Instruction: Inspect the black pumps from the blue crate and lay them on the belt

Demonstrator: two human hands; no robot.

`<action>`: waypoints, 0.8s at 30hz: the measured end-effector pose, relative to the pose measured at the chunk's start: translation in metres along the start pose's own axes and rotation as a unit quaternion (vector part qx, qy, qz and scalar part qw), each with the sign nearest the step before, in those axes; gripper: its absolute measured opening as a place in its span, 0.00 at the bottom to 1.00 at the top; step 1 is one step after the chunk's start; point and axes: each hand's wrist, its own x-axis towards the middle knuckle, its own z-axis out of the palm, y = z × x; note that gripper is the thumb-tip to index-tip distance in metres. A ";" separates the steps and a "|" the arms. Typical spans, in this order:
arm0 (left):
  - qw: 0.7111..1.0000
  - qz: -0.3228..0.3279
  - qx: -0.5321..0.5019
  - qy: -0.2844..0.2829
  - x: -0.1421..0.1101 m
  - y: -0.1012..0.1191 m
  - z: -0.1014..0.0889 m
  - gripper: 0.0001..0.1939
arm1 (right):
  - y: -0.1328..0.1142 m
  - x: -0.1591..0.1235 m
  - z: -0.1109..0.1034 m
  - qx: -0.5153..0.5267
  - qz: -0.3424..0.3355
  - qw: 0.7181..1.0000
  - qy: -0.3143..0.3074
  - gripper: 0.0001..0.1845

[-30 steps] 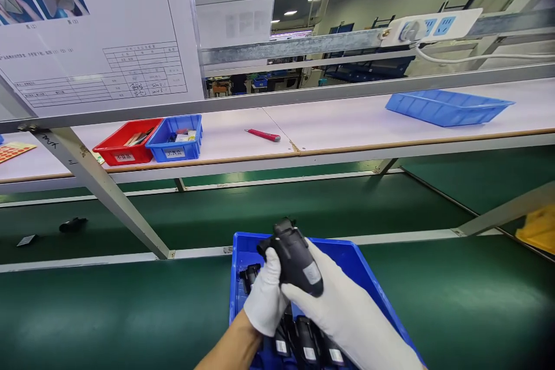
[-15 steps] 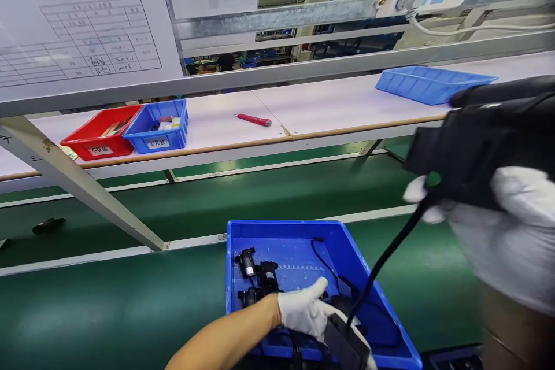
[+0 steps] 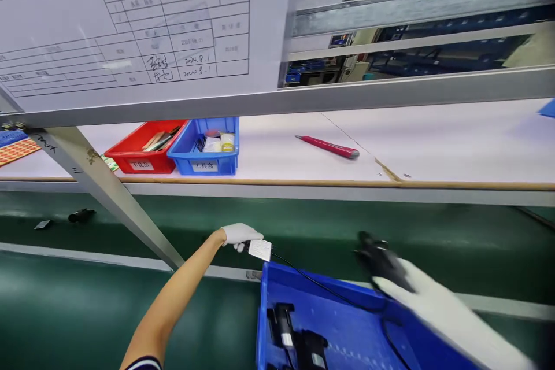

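Observation:
My left hand (image 3: 238, 235), in a white glove, reaches out over the green conveyor belt (image 3: 87, 300) and is closed on a small black adapter with a white label (image 3: 259, 250). A thin black cable (image 3: 321, 288) runs from it across the blue bin (image 3: 347, 329) to a black device (image 3: 378, 260). My right hand (image 3: 437, 306), also gloved and blurred by motion, is closed on that device above the bin's far right edge. Black parts (image 3: 299, 341) lie in the bin.
A slanted metal strut (image 3: 108, 196) crosses left of my arm. On the white shelf (image 3: 433, 150) behind stand a red bin (image 3: 145, 147) and a small blue bin (image 3: 208, 147), with a red pen-like tool (image 3: 328, 147). Small black items (image 3: 80, 215) lie on the far belt at left.
The view swung left and nearer. My left hand left the bin and stretched out over the belt with the labelled adapter. My right hand came down with the black device.

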 end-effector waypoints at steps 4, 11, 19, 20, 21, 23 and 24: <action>0.989 -0.063 0.075 0.115 0.036 -0.038 -0.050 0.17 | -0.025 0.086 0.135 -0.003 0.098 0.989 -0.110 0.28; 0.921 -0.108 0.098 0.362 0.031 -0.115 -0.038 0.22 | -0.053 0.183 0.295 -0.072 0.119 0.977 -0.160 0.17; 0.919 -0.029 -0.090 0.384 0.001 -0.148 0.139 0.26 | -0.035 0.184 0.309 -0.062 0.047 0.969 -0.237 0.17; 0.911 -0.013 -0.131 0.390 -0.005 -0.146 0.156 0.27 | -0.028 0.176 0.301 -0.057 0.036 0.970 -0.235 0.17; 0.907 -0.002 -0.160 0.390 -0.013 -0.141 0.171 0.28 | -0.020 0.165 0.291 -0.053 0.026 0.971 -0.234 0.17; 0.909 0.003 -0.180 0.376 -0.029 -0.126 0.192 0.30 | 0.003 0.127 0.267 -0.050 0.009 0.969 -0.240 0.17; 0.914 -0.001 -0.184 0.362 -0.037 -0.117 0.201 0.31 | 0.015 0.102 0.255 -0.052 0.001 0.967 -0.248 0.17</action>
